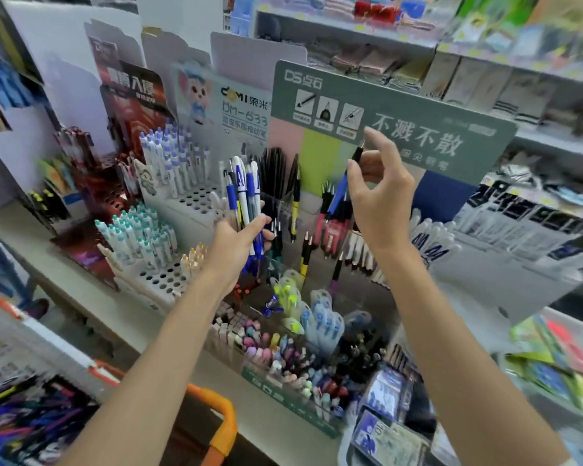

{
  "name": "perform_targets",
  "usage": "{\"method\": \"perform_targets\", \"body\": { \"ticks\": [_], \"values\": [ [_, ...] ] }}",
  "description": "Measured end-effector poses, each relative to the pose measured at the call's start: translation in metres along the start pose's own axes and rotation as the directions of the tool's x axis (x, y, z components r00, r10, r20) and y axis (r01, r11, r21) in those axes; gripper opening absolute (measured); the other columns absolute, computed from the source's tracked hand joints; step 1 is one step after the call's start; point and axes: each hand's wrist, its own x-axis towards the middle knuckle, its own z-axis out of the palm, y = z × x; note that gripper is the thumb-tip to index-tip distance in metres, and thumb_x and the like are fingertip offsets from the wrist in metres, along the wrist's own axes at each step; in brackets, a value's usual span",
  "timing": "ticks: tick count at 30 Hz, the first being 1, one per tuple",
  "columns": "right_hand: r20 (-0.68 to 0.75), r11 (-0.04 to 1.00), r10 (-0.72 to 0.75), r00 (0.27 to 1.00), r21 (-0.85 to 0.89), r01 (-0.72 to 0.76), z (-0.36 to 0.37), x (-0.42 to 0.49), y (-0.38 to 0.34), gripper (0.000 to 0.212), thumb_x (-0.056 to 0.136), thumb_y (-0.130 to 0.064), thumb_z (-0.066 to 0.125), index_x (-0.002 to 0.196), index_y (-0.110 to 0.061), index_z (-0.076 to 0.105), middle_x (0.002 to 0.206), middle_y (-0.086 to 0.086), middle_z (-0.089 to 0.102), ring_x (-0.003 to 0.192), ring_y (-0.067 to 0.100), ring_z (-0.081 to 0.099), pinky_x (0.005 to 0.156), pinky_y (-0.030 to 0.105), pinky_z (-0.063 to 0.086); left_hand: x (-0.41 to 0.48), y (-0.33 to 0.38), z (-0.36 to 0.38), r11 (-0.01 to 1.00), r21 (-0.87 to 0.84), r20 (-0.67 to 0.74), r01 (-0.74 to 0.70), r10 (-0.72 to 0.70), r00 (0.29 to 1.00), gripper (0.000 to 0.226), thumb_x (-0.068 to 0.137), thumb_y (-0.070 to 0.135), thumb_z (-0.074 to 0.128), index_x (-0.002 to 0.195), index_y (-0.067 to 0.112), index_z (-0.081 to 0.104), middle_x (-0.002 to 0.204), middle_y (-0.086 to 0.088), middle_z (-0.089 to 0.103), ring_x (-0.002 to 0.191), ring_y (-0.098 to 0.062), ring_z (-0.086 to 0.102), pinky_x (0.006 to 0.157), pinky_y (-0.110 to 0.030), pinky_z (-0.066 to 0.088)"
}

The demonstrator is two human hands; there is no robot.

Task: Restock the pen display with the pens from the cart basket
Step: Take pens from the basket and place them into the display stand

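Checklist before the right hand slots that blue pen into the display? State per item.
1. Right hand pinches blue pen: ok.
2. Blue pen upright: not ok, tilted.
3. Slot below matches its colour: cannot tell; red pens stand under it.
4. Free room in that slot: cannot tell.
5. Left hand grips pen bundle: ok.
6. Cart basket has pens left: ok.

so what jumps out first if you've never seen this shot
The two hands at the centre: the left hand grips a bunch of blue-and-white pens, and the right hand pinches a single blue pen above the red pens. Behind them rises a big green sign with white lettering, and at lower left the cart basket holds loose pens.
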Motion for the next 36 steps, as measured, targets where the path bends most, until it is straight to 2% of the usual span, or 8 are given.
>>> {"method": "perform_targets", "body": {
  "ticks": [6,10,15,17,21,25,30,36],
  "values": [
    [-0.021,0.996,0.036,0.999,-0.081,-0.038,-0.04,-0.048,0.023,0.043,0.092,-0.006,0.066,0.134,-0.008,0.057,0.089,-0.009,0.062,0.082,0.003,0.061,0.082,0.019,0.053,-0.006,-0.014,0.021,0.999,-0.043,0.049,0.021,-0.019,0.999,0.005,0.098,0.011,0.058,0.1,0.011,0.063,0.088,-0.004,0.071,0.073,-0.011,0.069,0.066,-0.025,0.059],
    [0.007,0.993,0.035,0.999,-0.113,-0.034,-0.039,-0.077,0.025,0.043,0.092,-0.005,0.067,0.133,-0.007,0.057,0.097,0.0,0.068,0.083,0.0,0.06,0.082,0.016,0.052,-0.01,-0.025,0.022,0.999,-0.053,-0.027,0.005,-0.007,1.0,0.008,0.099,0.009,0.057,0.096,0.009,0.064,0.086,-0.005,0.069,0.069,-0.007,0.068,0.063,-0.023,0.058],
    [0.112,0.983,0.026,0.993,-0.186,-0.005,-0.038,-0.091,0.031,0.041,0.094,-0.006,0.064,0.134,-0.005,0.058,0.108,0.008,0.071,0.082,0.012,0.066,0.082,0.034,0.058,-0.016,-0.032,0.024,1.0,-0.023,-0.03,0.013,-0.014,0.999,0.009,0.099,0.009,0.057,0.097,0.005,0.064,0.082,-0.007,0.067,0.067,-0.008,0.067,0.063,-0.023,0.057],
    [0.066,0.982,0.018,0.998,-0.186,-0.005,-0.046,-0.099,0.032,0.042,0.093,-0.004,0.065,0.134,-0.004,0.058,0.109,0.01,0.071,0.083,0.013,0.066,0.082,0.031,0.058,-0.019,-0.033,0.026,1.0,-0.004,-0.004,0.017,-0.017,1.0,0.011,0.098,0.011,0.058,0.098,0.003,0.066,0.078,-0.008,0.068,0.068,-0.011,0.066,0.063,-0.024,0.057],
    [-0.035,0.976,0.002,0.999,-0.216,-0.009,-0.067,-0.11,0.039,0.043,0.09,-0.001,0.068,0.132,-0.003,0.057,0.106,0.005,0.069,0.086,0.005,0.062,0.086,0.013,0.051,-0.025,-0.035,0.034,1.0,-0.003,0.043,0.02,-0.019,0.999,0.009,0.098,0.011,0.059,0.093,0.009,0.066,0.073,-0.002,0.069,0.068,-0.014,0.066,0.066,-0.029,0.057],
    [0.072,0.959,0.084,0.994,-0.277,-0.061,-0.07,-0.126,0.051,0.044,0.091,-0.003,0.068,0.133,-0.005,0.057,0.11,0.006,0.071,0.086,0.011,0.066,0.082,0.022,0.056,-0.032,-0.039,0.044,0.999,-0.016,0.122,0.047,-0.044,0.991,0.009,0.098,0.011,0.058,0.096,0.009,0.066,0.073,-0.001,0.072,0.07,-0.014,0.068,0.069,-0.031,0.058],
    [0.222,0.874,0.049,0.974,-0.482,0.066,-0.064,-0.14,0.057,0.034,0.086,-0.009,0.076,0.119,-0.006,0.067,0.078,0.006,0.072,0.066,0.021,0.066,0.056,0.033,0.056,-0.04,-0.041,0.053,0.993,-0.054,0.186,0.106,-0.094,0.978,0.013,0.099,0.009,0.056,0.109,0.006,0.063,0.093,-0.007,0.072,0.078,-0.014,0.072,0.067,-0.027,0.059],
    [0.28,0.773,0.055,0.959,-0.619,0.136,-0.061,-0.138,0.055,0.033,0.079,-0.011,0.081,0.11,-0.006,0.071,0.063,0.004,0.067,0.054,0.022,0.06,0.047,0.024,0.04,-0.042,-0.042,0.052,0.991,-0.076,0.201,0.112,-0.095,0.975,0.014,0.099,0.009,0.056,0.111,0.009,0.062,0.097,-0.007,0.072,0.08,-0.015,0.072,0.069,-0.028,0.06]
  ]
}}
